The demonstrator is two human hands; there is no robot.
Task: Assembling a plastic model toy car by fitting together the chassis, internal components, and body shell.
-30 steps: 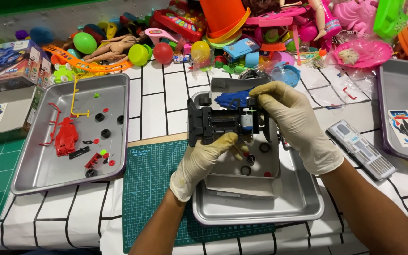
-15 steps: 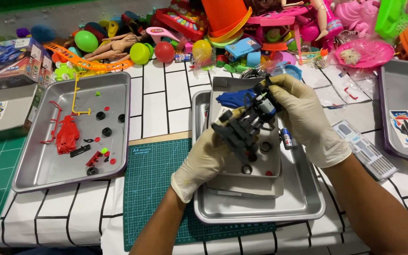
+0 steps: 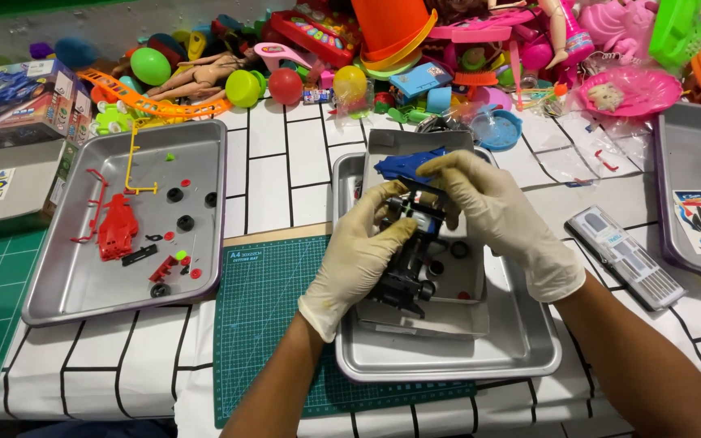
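Black toy-car chassis (image 3: pixel 406 259) — tilted, clamped between left hand (image 3: pixel 356 264) and right hand (image 3: pixel 496 219).

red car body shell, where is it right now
In the head view the red car body shell lies in the left metal tray, on its left side beside loose black wheels, well left of both gloved hands.

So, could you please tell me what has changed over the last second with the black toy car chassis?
The black chassis was turned from lying crosswise to pointing lengthwise, tilted over the inner tray. Both gloved hands kept hold, the left hand at its side, the right hand on top. The blue body shell and the left tray of red parts stayed put.
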